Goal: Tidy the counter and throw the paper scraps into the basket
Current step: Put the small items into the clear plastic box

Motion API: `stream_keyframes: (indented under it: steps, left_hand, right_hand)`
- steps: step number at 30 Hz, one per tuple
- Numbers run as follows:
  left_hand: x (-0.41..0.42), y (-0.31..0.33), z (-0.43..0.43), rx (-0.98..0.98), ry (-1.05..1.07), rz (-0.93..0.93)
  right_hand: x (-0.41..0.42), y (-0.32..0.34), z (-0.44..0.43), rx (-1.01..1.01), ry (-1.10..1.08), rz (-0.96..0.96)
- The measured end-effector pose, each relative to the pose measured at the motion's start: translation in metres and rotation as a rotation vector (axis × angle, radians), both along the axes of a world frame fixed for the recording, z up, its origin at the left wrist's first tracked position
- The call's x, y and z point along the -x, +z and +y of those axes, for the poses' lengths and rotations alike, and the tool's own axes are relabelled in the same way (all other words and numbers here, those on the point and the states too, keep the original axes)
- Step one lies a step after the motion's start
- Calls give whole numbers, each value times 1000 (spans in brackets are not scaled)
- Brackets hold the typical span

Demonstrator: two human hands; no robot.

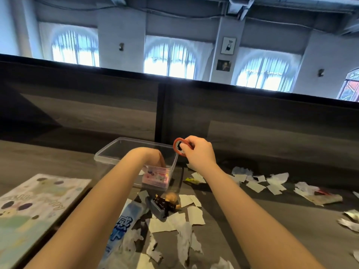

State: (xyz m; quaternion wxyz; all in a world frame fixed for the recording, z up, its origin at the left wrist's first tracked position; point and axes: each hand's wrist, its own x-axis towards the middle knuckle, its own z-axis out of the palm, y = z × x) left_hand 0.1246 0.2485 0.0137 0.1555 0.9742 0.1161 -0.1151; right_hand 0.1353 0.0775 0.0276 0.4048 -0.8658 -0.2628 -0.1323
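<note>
paper scraps: white, torn | scattered flat on counter

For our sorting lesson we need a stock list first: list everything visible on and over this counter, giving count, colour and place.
clear plastic container: one, transparent, lidless, mid-counter
pink patterned box: one, pink, inside the container
torn white paper scraps: many, white, strewn over counter's middle and right
small dark-clothed doll figure: one, dark, among scraps near the container
blue-and-white plastic packet: one, near edge, beside the left forearm
pastel illustrated board: one, pale multicolour, counter's left
dark wooden counter: one, grey-brown, under everything
red plastic ring: one, red, held over the container's right rim
left hand: one, reaching into the container
right hand: one, pinching the ring
</note>
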Motion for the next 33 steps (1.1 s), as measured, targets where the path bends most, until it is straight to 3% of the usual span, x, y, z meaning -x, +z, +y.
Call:
stream_keyframes:
  steps: [8, 13, 17, 21, 27, 33]
  left_hand:
    - [46, 24, 12, 150, 18, -442]
    - [94, 18, 21, 141, -53, -361]
    - [103, 4, 19, 196, 4, -468]
    - [100, -4, 12, 206, 50, -522]
    - [97, -7, 13, 191, 61, -540]
    - [96, -7, 14, 203, 42, -542]
  right_hand:
    - [0, 1, 3, 15, 26, 9]
    - [-7, 20, 20, 79, 56, 9]
    - [-13, 37, 44, 102, 120, 19]
    - [-21, 42, 69, 377, 175, 38]
    - [-31, 28, 91, 629, 235, 114]
    - [-29, 21, 106, 557, 250, 79]
